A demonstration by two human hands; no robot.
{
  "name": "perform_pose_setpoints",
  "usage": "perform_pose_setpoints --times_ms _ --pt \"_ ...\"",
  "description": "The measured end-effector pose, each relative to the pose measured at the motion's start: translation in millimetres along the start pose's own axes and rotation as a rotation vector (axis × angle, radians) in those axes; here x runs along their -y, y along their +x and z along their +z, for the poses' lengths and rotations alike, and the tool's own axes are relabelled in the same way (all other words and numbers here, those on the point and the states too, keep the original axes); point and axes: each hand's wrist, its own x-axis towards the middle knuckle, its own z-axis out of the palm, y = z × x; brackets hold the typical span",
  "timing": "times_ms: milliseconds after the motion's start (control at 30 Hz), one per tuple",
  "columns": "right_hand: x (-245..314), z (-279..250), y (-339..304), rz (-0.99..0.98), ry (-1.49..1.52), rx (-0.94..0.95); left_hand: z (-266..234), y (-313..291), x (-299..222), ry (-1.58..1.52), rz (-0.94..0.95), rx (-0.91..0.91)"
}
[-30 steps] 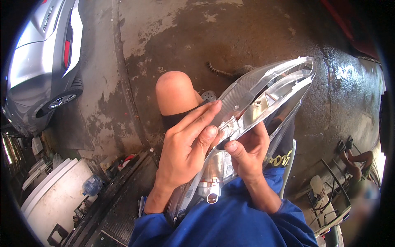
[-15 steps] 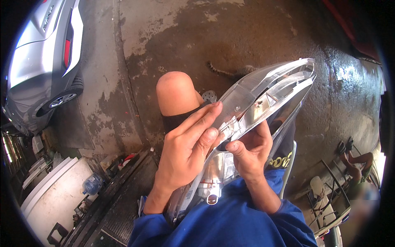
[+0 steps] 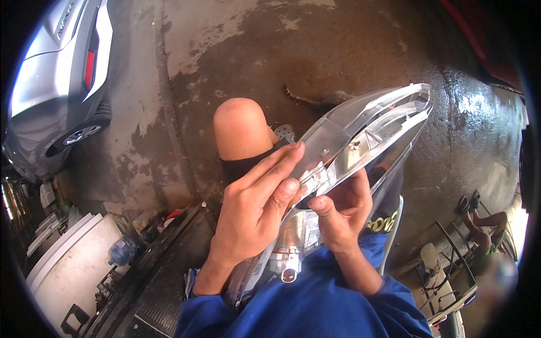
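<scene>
A long car headlight (image 3: pixel 333 135), with a clear lens and chrome reflector parts, lies slanted across my lap, its narrow end pointing up and right. My left hand (image 3: pixel 251 208) is on its left side, fingers stretched along the clear lens and thumb at the edge of the chrome part. Gripping the chrome part from the right is my right hand (image 3: pixel 342 211), its thumb in front and its fingers partly hidden behind. A round chrome lamp housing (image 3: pixel 288 256) shows between my forearms. The headlight's lower end is partly hidden by my left forearm.
A silver car (image 3: pixel 56 90) stands at the far left. Lower left are a white panel (image 3: pixel 73 270), a blue water bottle (image 3: pixel 122 250) and dark metal rails (image 3: pixel 149 265). A striped animal's tail (image 3: pixel 301 98) lies beyond the headlight. Another person's legs (image 3: pixel 484 225) show at right.
The view has shifted slightly. Both hands keep nearly the same hold on the headlight, with no clear movement of the fingers.
</scene>
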Motion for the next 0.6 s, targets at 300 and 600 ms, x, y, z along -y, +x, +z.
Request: perform_pose_setpoints --times_ms 300,600 --pt "-4.0 5.4 -1.1 -0.071 0.054 0.004 0.7 -0.8 -1.2 0.035 0.027 0.002" --pt "3.8 3.7 -2.4 0.001 -0.054 0.021 1.1 0.2 2.3 -0.006 -0.005 0.001"
